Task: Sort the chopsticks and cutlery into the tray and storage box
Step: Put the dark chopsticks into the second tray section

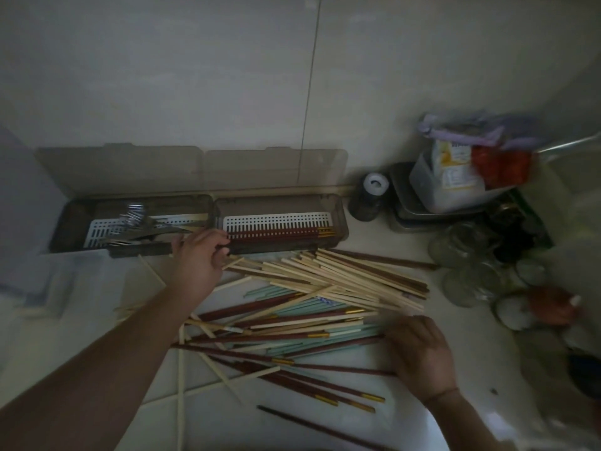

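Desk (455,402): box (279,203), two open compartments at far edge, red chopsticks (276,237) laid left-right in the right one, cutlery (140,222) in the left. Pile (309,304) of mixed chopsticks, long axes mostly left-right, lies near of the box, between both hands. Left hand (198,258), fingers curled at the box's near rim, pinch unclear; right hand (419,349), fingers curled on the pile's right ends.

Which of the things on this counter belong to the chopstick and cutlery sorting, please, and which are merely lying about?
Part of the job:
loose chopsticks
storage box, with dark red chopsticks in its right half
metal cutlery in its left half
left hand, right hand

Lying about:
dark bottle
glass jars
bagged container on metal trays
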Available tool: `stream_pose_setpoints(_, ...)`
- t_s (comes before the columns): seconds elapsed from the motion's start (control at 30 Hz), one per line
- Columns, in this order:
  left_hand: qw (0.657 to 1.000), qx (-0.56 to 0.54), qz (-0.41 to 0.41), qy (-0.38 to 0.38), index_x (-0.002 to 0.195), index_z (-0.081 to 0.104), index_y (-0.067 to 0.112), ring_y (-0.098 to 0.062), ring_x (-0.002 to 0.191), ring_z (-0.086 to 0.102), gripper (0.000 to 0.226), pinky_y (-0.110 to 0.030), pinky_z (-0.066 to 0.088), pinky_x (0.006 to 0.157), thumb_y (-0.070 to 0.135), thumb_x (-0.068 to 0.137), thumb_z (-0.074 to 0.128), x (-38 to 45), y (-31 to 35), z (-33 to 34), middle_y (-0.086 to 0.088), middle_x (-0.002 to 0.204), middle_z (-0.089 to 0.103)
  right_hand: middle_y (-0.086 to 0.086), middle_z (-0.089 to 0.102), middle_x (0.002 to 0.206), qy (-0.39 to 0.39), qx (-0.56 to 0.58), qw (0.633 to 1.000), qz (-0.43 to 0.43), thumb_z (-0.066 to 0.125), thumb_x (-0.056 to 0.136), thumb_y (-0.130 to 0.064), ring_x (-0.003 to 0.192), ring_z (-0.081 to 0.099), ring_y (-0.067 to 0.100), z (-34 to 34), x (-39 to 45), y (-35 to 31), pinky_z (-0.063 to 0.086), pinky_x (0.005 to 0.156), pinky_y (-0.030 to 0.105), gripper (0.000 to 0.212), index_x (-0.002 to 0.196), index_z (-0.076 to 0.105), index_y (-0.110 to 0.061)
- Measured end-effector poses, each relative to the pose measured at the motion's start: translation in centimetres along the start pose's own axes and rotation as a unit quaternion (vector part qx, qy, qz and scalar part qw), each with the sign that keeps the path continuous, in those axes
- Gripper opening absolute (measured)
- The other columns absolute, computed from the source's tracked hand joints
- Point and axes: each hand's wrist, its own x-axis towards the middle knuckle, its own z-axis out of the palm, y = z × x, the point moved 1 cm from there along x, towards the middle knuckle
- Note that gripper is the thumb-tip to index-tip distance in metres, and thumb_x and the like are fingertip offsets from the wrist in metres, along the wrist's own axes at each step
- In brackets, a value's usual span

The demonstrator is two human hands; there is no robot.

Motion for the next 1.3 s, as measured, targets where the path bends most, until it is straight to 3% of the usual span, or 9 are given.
stream_pose_setpoints(0.43,1.0,0.01,-0.001,0.001,0.091,0.07,0.015,-0.024,0.095,0.064,0.043,-0.037,0.027,0.087,0.041,0.088,0.036,0.1,-0.6,0.1,0.001,0.103,0.07,-0.004,0.068,0.097,-0.055,-0.017,0.997,0.057,0.047,0.082,-0.029,0.095,0.057,0.031,-0.4,-1.1,2.3,0.046,0.08,0.04,0.027,0.094,0.07,-0.024)
stream_pose_setpoints(0.63,1.0,0.009,0.005,0.003,0.09,0.071,0.015,-0.023,0.096,0.063,0.043,-0.03,0.021,0.082,0.039,0.089,0.035,0.1,-0.5,0.0,0.002,0.104,0.07,0.009,0.068,0.085,0.092,0.037,0.992,0.074,0.048,0.085,-0.022,0.084,0.056,0.024,-1.5,4.2,0.0,0.043,0.075,0.031,0.027,0.088,0.071,-0.008)
stream_pose_setpoints(0.83,1.0,0.011,0.006,0.0,0.087,0.07,0.017,-0.021,0.096,0.063,0.037,-0.03,0.02,0.082,0.035,0.086,0.038,0.1,-0.6,-0.1,0.005,0.101,0.069,0.001,0.07,0.083,0.122,0.013,0.988,0.09,0.049,0.088,-0.028,0.08,0.058,0.025,-1.3,15.5,-4.7,0.045,0.068,0.031,0.025,0.086,0.072,-0.019)
stream_pose_setpoints(1.03,1.0,0.013,-0.016,-0.024,0.088,0.071,0.017,-0.022,0.1,0.063,0.025,-0.036,0.024,0.09,0.024,0.083,0.048,0.1,-0.4,-0.1,0.004,0.104,0.069,0.003,0.068,0.072,0.025,-0.099,0.993,0.061,0.063,0.08,-0.022,0.08,0.056,0.03,0.1,24.0,-7.8,0.041,0.074,0.039,0.01,0.078,0.073,-0.024)
stream_pose_setpoints(1.13,0.999,0.01,-0.021,-0.026,0.089,0.071,0.016,-0.023,0.102,0.062,0.02,-0.042,0.028,0.093,0.02,0.081,0.053,0.0,-0.3,-0.1,0.003,0.105,0.069,0.007,0.069,0.085,-0.059,-0.128,0.988,0.056,0.06,0.086,-0.026,0.098,0.052,0.031,1.1,26.1,-8.7,0.036,0.084,0.039,0.017,0.095,0.073,-0.029)
stream_pose_setpoints(1.3,0.999,-0.001,-0.023,-0.024,0.089,0.071,0.016,-0.025,0.103,0.062,0.02,-0.037,0.023,0.094,0.02,0.082,0.053,0.0,-0.2,-0.2,0.002,0.105,0.07,0.001,0.065,0.105,-0.151,-0.184,0.969,0.062,0.053,0.09,-0.036,0.114,0.044,0.024,2.8,27.4,-8.6,0.032,0.092,0.037,0.024,0.11,0.066,-0.038)
